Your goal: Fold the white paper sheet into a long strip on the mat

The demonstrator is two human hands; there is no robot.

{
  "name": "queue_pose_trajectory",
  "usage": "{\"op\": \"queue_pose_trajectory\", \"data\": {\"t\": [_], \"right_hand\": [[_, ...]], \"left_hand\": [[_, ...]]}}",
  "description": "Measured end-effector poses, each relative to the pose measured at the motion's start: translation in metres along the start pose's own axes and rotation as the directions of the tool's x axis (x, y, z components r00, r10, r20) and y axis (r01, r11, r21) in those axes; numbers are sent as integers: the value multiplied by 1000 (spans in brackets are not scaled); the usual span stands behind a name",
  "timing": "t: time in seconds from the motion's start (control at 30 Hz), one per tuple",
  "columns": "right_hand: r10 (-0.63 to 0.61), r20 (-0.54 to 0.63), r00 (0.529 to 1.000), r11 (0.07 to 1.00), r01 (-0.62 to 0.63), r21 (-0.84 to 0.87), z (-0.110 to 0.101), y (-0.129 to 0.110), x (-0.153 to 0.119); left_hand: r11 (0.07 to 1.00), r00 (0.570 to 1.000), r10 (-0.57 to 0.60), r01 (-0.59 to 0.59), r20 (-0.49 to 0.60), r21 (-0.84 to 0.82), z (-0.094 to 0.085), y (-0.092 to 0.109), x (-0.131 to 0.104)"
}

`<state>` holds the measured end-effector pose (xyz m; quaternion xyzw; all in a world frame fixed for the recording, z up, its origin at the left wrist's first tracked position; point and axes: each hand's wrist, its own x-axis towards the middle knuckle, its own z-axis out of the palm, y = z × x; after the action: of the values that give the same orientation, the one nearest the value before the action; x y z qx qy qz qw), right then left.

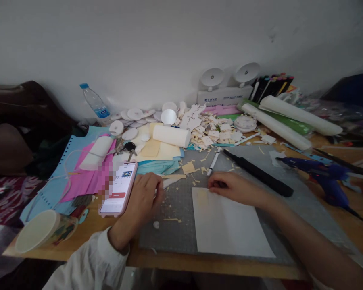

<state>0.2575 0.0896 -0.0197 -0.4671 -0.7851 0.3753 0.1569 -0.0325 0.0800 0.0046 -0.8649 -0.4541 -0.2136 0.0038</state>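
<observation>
My left hand (pixel 145 193) rests beside the phone (pixel 119 193), at the left edge of the grey cutting mat (pixel 175 241). Its fingers are loosely bent and apart, with nothing visible in them. Over the top edge of a white sheet of paper (pixel 230 229), my right hand (pixel 228 186) is curled closed; whatever its fingertips hold, if anything, is hidden. A white pen (pixel 214 162) lies just above that hand. Small pale scraps (pixel 188 167) are scattered on the mat between the hands. The phone shows a timer-like screen.
A blue glue gun (pixel 320 173) and a long black bar (pixel 257 172) lie to the right. Behind are a pile of small pale pieces (pixel 211 131), white rolls (pixel 172 136) and a water bottle (pixel 94 102). A paper cup (pixel 45 231) stands at the front-left edge.
</observation>
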Motion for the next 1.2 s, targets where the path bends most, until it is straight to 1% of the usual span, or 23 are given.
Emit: {"op": "queue_pose_trajectory", "data": {"t": [0.07, 0.1, 0.13, 0.2, 0.27, 0.33, 0.4, 0.43, 0.47, 0.57, 0.77, 0.9, 0.97, 1.07, 1.13, 1.2], "right_hand": [[4, 6, 1000, 1000, -4, -7, -1, -1, 0], [6, 9, 1000, 1000, -6, -9, -1, -1, 1], [6, 9, 1000, 1000, -6, -10, -1, -1, 1], [4, 7, 1000, 1000, -4, -7, 0, -1, 2], [2, 6, 1000, 1000, -2, -4, 0, 0, 2], [1, 6, 1000, 1000, -1, -2, 0, 1, 2], [2, 5, 1000, 1000, -2, -4, 1, 1, 1], [3, 4, 1000, 1000, -3, -6, 1, 1, 1], [5, 4, 1000, 1000, -5, -8, 1, 1, 0], [7, 1, 1000, 1000, -7, -13, 1, 1, 0], [16, -1, 1000, 1000, -16, -14, 0, 1, 3], [23, 6, 1000, 1000, -23, -5, 0, 0, 3], [27, 9, 1000, 1000, -27, 4, 1, 0, 3], [34, 10, 999, 999, -34, 8, 1, 1, 3], [39, 13, 999, 999, -39, 7, 1, 1, 3], [40, 19, 999, 999, -40, 9, 1, 1, 3]], "left_hand": [[1000, 1000, 2, -2, 15, 12, -2, -1, -1], [1000, 999, 26, -26, 40, 14, -2, 0, -1], [998, 995, 65, -66, 77, 9, 0, 2, 0], [987, 974, 163, -163, 157, -15, 5, 10, 3], [965, 940, 260, -264, 223, -14, 12, 19, 6], [931, 890, 340, -365, 302, 26, 19, 27, 9], [891, 841, 390, -447, 376, 75, 24, 33, 12], [876, 823, 399, -473, 404, 98, 26, 34, 13], [866, 816, 396, -484, 421, 123, 27, 36, 14], [857, 823, 371, -482, 430, 182, 27, 38, 16], [860, 835, 316, -453, 449, 236, 25, 47, 17], [873, 852, 275, -415, 445, 257, 31, 49, 14], [882, 874, 263, -390, 409, 265, 36, 47, 13], [916, 925, 197, -291, 324, 276, 43, 38, 16], [934, 954, 125, -206, 274, 291, 43, 30, 19], [941, 968, 74, -147, 238, 305, 39, 23, 22]]}}
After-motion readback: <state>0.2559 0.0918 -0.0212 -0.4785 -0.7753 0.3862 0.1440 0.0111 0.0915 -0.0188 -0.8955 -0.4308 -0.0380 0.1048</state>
